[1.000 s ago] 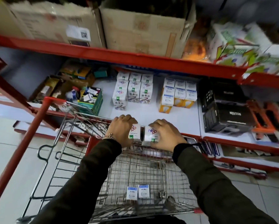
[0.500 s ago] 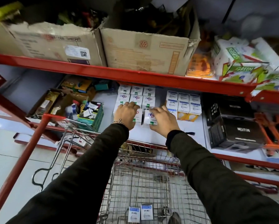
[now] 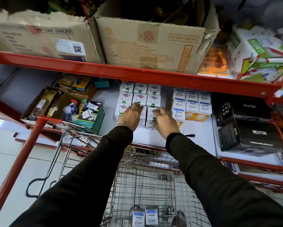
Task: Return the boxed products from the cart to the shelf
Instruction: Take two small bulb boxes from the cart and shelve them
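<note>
My left hand [image 3: 131, 116] and my right hand [image 3: 166, 122] each grip a small white box, side by side on the white shelf [image 3: 196, 140]. The left box [image 3: 142, 119] and the right box [image 3: 151, 116] stand against the front of a stack of matching white boxes [image 3: 140, 96]. My fingers cover the tops of both boxes. Below my arms is the wire cart [image 3: 147, 147], pushed up to the shelf edge. Two white boxes with blue tops [image 3: 144, 217] stand upright on the cart floor.
Blue-and-white bulb boxes [image 3: 191, 105] sit right of the stack, then black boxes [image 3: 252, 133]. Open cartons of mixed goods [image 3: 88, 115] lie to the left. A red beam [image 3: 137, 74] carrying large cardboard cartons [image 3: 147, 45] hangs low above the shelf. A red post [image 3: 22, 153] stands at left.
Both hands lifted the two white boxes out of the cart, carried them forward over the shelf and set them down against the front of the white stack.
</note>
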